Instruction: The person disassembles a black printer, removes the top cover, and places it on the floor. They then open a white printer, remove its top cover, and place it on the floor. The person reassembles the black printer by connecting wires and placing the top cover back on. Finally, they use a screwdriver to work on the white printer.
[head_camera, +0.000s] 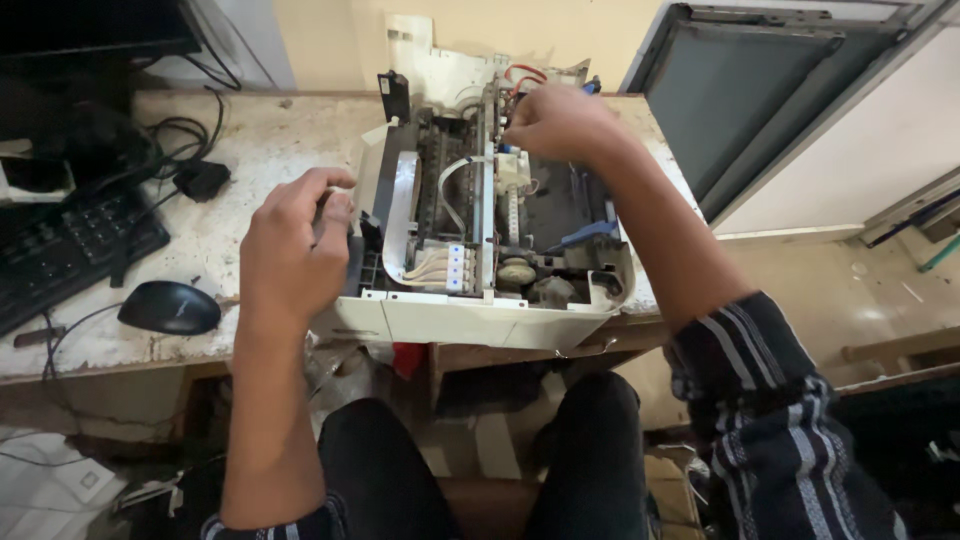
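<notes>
An opened white printer (470, 318) with its cover off stands on a worn worktop (245, 150), showing a flat white ribbon cable (400, 210), thin tubes and a black inner frame. My left hand (290, 245) grips the printer's left side, fingers curled over its edge. My right hand (560, 125) reaches into the back of the mechanism, fingers closed around a small part by the metal rail; what it pinches is hidden.
A black mouse (170, 307) and a black keyboard (70, 245) lie at the left, with black cables and a power adapter (200, 180) behind them. A grey scanner lid (740, 100) leans at the right. My knees in black trousers sit below the table's edge.
</notes>
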